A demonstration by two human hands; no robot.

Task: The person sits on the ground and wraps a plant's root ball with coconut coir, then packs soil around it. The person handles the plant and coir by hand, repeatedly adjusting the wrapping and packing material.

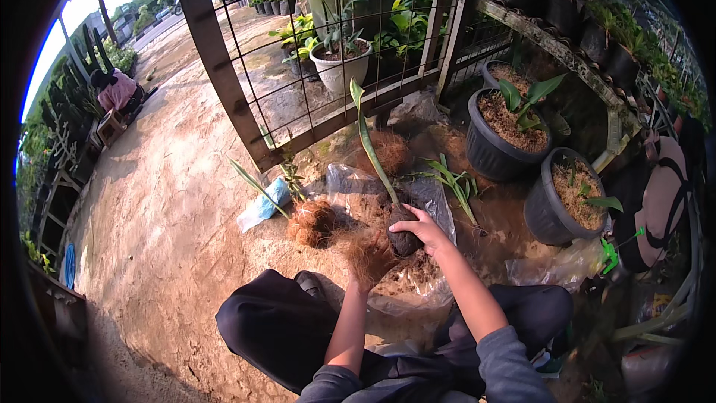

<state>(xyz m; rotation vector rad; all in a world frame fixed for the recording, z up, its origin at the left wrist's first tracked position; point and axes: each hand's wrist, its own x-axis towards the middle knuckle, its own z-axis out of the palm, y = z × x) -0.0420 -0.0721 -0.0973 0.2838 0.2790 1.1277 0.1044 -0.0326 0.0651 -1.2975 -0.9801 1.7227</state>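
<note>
My right hand (426,230) grips a dark, rounded root ball (404,235). Out of its top rises one long, narrow green leaf (369,137), leaning to the left. Close against the ball's left side is my left hand (376,260), with a loose wad of brown coconut fibre (358,252) over its fingers. Below both hands lies a clear plastic sheet (414,305) strewn with brown soil and fibre. Just left of them sit fibre-wrapped balls (311,223) tied with pale string, a striped leaf (254,183) rising beside them.
A blue-and-white roll (265,205) lies at the left. Loose fibre (386,151) and an uprooted leafy plant (456,184) lie farther off. Black pots (503,134) stand at the right, near a backpack (663,201). A metal mesh gate (335,67) stands ahead; another person (116,89) sits far left.
</note>
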